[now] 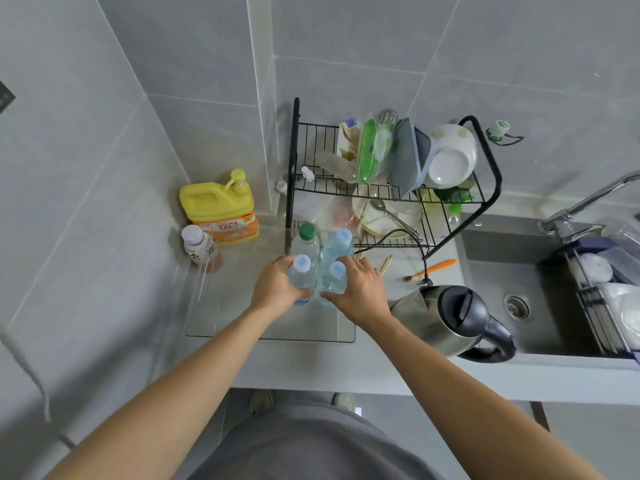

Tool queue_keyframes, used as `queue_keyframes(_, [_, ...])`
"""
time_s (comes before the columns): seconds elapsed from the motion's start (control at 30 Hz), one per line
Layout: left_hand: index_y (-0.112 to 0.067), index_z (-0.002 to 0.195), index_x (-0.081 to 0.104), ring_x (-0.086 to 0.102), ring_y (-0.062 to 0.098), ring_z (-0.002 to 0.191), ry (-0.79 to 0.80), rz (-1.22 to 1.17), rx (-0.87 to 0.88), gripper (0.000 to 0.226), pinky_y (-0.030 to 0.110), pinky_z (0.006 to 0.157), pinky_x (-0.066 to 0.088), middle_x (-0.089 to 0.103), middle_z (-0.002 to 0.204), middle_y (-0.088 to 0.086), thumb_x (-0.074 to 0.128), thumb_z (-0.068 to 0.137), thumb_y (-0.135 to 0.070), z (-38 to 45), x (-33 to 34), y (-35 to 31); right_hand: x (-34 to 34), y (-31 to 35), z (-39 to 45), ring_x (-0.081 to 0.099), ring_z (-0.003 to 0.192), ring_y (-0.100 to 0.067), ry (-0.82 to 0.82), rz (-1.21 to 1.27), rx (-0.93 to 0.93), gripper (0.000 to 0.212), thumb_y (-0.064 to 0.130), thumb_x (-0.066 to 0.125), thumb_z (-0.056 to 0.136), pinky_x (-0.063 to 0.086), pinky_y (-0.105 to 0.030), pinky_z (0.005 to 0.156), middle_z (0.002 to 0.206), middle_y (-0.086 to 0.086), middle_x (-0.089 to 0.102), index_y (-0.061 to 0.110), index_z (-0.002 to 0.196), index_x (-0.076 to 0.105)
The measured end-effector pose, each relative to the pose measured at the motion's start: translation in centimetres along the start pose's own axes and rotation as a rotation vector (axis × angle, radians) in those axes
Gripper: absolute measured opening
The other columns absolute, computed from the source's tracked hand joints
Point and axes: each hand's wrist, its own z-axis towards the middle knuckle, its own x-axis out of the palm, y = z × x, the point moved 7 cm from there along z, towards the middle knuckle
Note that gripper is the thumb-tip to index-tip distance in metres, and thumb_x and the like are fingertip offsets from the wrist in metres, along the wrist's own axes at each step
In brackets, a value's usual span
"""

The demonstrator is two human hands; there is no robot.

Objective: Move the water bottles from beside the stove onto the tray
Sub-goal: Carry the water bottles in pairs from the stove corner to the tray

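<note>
Several clear water bottles stand upright in a tight cluster on a clear tray (pixel 242 332) with a dark edge, on the grey counter. My left hand (pixel 275 289) wraps the near-left bottle (pixel 300 273), which has a pale blue cap. My right hand (pixel 358 289) wraps the near-right bottle (pixel 335 277). Behind them stand a green-capped bottle (pixel 306 237) and another pale-capped bottle (pixel 339 242), touching the front pair.
A yellow soap jug (pixel 220 207) and a white-capped drink bottle (pixel 198 245) stand at the left wall. A black dish rack (pixel 391 188) holds bowls behind the tray. A steel kettle (pixel 450 320) sits right of it, then the sink (pixel 512 278). An orange brush (pixel 433 268) lies nearby.
</note>
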Motion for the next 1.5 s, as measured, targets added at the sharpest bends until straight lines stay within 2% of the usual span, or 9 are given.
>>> queue_keyframes(0.13, [-0.034,0.100,0.064,0.067,0.023,0.093,-0.022,0.066,0.085,0.046,0.036,0.081,0.055,0.062,0.105,-0.002,0.093,0.065,-0.025,-0.4,0.0,-0.6,-0.2,0.0,0.0,0.058,0.107,-0.027,-0.053,-0.025,-0.057,0.066,0.048,0.089,0.074,0.048,-0.043,0.085,0.123,0.000,0.058,0.022,0.125,0.055])
queue_keyframes(0.27, [-0.023,0.107,0.070,0.057,0.015,0.086,-0.111,0.151,0.279,0.040,0.027,0.072,0.042,0.051,0.100,-0.004,0.094,0.075,-0.029,-0.6,-1.3,-1.8,-1.8,0.6,0.1,0.060,0.094,-0.027,-0.140,0.027,-0.191,0.042,0.040,0.079,0.088,0.051,-0.038,0.074,0.109,-0.002,0.060,0.017,0.119,0.063])
queue_keyframes(0.37, [-0.025,0.106,0.068,0.058,0.016,0.079,-0.123,0.226,0.375,0.032,0.033,0.065,0.046,0.051,0.092,-0.006,0.088,0.083,-0.035,-0.9,-2.3,-3.1,-2.5,1.4,0.9,0.067,0.084,-0.028,-0.043,-0.038,-0.220,0.036,0.045,0.071,0.095,0.050,-0.035,0.067,0.100,-0.001,0.066,0.019,0.118,0.063])
queue_keyframes(0.47, [-0.028,0.099,0.059,0.054,0.016,0.070,-0.068,0.299,0.423,0.027,0.034,0.060,0.040,0.052,0.077,-0.010,0.081,0.089,-0.038,-1.1,-2.4,-3.9,-2.8,2.3,2.0,0.069,0.089,-0.033,0.074,-0.118,-0.191,0.039,0.047,0.065,0.099,0.042,-0.034,0.068,0.105,-0.005,0.070,0.018,0.124,0.060])
queue_keyframes(0.67, [-0.030,0.092,0.056,0.058,0.013,0.069,-0.104,0.265,0.365,0.026,0.034,0.061,0.044,0.062,0.076,-0.008,0.080,0.090,-0.039,-1.7,-5.8,-1.5,-2.3,6.3,2.3,0.070,0.102,-0.038,0.143,-0.291,-0.323,0.043,0.052,0.063,0.098,0.049,-0.039,0.078,0.115,-0.010,0.073,0.020,0.128,0.061])
queue_keyframes(0.8, [-0.029,0.093,0.061,0.059,0.013,0.069,-0.134,0.235,0.301,0.022,0.037,0.065,0.048,0.062,0.073,-0.008,0.082,0.088,-0.033,-1.9,-9.4,0.9,-1.4,10.7,3.1,0.068,0.106,-0.038,0.180,-0.356,-0.401,0.045,0.054,0.062,0.098,0.043,-0.038,0.076,0.114,-0.012,0.072,0.020,0.127,0.063])
queue_keyframes(1.07, [-0.024,0.123,0.069,0.069,0.026,0.089,-0.219,0.290,0.192,0.034,0.041,0.077,0.057,0.066,0.088,-0.007,0.077,0.092,-0.033,0.0,-14.1,2.9,-0.5,17.6,6.9,0.068,0.110,-0.035,0.201,-0.429,-0.476,0.042,0.051,0.063,0.098,0.050,-0.039,0.083,0.117,-0.008,0.071,0.019,0.125,0.065])
queue_keyframes(1.3, [-0.017,0.096,0.068,0.064,0.027,0.082,-0.195,0.298,0.222,0.016,0.034,0.065,0.039,0.064,0.081,-0.003,0.079,0.091,-0.027,2.4,-14.2,1.6,-1.2,17.9,10.0,0.067,0.115,-0.033,0.210,-0.532,-0.466,0.040,0.047,0.063,0.099,0.050,-0.039,0.087,0.121,-0.008,0.070,0.018,0.127,0.065])
queue_keyframes(1.5, [-0.016,0.094,0.065,0.067,0.033,0.081,-0.156,0.356,0.230,0.016,0.046,0.069,0.055,0.070,0.085,0.007,0.076,0.091,-0.027,4.0,-12.7,-0.1,-2.4,16.1,11.4,0.065,0.119,-0.035,0.218,-0.593,-0.419,0.039,0.043,0.064,0.100,0.050,-0.040,0.089,0.127,-0.011,0.068,0.019,0.130,0.063])
